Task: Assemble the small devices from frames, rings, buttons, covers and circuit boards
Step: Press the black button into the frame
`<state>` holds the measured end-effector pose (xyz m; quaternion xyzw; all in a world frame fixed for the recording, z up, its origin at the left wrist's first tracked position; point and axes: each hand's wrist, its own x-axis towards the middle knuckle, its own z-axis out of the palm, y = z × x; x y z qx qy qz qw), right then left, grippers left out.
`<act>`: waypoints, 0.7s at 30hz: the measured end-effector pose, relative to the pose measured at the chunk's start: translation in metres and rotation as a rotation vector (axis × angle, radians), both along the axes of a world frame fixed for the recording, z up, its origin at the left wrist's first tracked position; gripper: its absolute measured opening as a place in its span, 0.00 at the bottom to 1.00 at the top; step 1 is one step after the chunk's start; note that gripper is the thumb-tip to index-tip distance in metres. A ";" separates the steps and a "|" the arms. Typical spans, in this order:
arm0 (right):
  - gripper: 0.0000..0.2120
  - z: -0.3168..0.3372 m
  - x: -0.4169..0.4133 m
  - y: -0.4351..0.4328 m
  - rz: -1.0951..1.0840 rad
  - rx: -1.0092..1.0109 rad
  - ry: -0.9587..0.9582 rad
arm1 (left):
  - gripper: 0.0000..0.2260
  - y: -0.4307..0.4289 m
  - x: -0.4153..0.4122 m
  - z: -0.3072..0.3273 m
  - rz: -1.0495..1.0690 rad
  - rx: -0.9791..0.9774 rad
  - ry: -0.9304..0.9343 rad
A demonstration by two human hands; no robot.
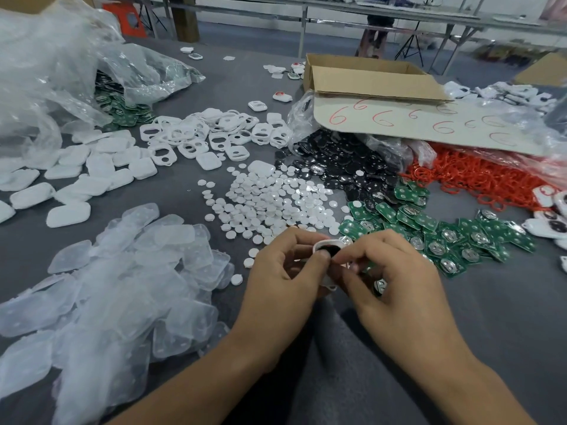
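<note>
Both hands meet over the grey table [506, 302] — the left hand [285, 280] and right hand [395, 277] pinch one white frame [325, 247] with a black button in it, held just above the cloth. Behind lie white buttons [270, 200], green boards [460, 237], red rings [472, 176] and clear covers [122, 289] — each in its own heap.

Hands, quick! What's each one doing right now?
Left hand: closed, pinching the white frame with a black button in it.
Right hand: closed, fingertips pinching the same frame from the other side.
</note>
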<state>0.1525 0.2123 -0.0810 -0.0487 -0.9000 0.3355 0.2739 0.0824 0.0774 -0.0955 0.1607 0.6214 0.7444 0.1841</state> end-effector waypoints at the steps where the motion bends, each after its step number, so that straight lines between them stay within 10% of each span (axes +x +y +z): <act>1: 0.14 -0.001 0.000 0.001 -0.008 -0.022 -0.001 | 0.06 0.000 0.000 0.000 -0.001 -0.006 0.004; 21: 0.10 -0.007 0.003 0.001 0.056 -0.172 -0.079 | 0.03 0.001 -0.001 -0.004 0.044 -0.140 0.113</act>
